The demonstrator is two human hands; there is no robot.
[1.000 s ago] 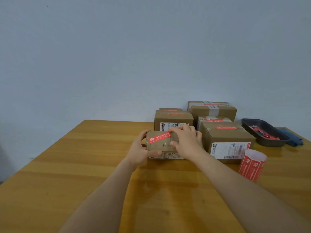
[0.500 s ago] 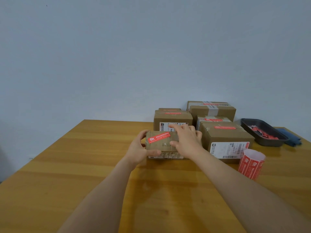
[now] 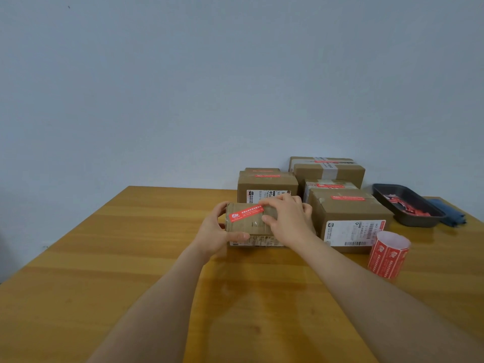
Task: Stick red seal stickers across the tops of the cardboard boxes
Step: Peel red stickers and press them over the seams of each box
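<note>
While the small cardboard box point(image 3: 251, 224) is still being gripped at mid-table by the curled left hand point(image 3: 213, 231), its red seal sticker point(image 3: 245, 212) is still being pressed by the right hand point(image 3: 287, 220) fingertips, nothing having shifted.

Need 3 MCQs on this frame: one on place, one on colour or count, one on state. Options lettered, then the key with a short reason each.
1. Where is the sticker roll?
A. on the table right of the boxes
B. inside the tray
C. on top of a box

2. What colour is the tray?
A. white
B. dark
C. yellow

3. What is the left hand doing?
A. lying flat on the table
B. peeling the roll
C. gripping the small box

Key: 1 A, it stands on the wood near the large labelled box. 2 B, a dark tray holding red scraps. 3 C, its thumb and fingers curl round the box's left end.
</note>
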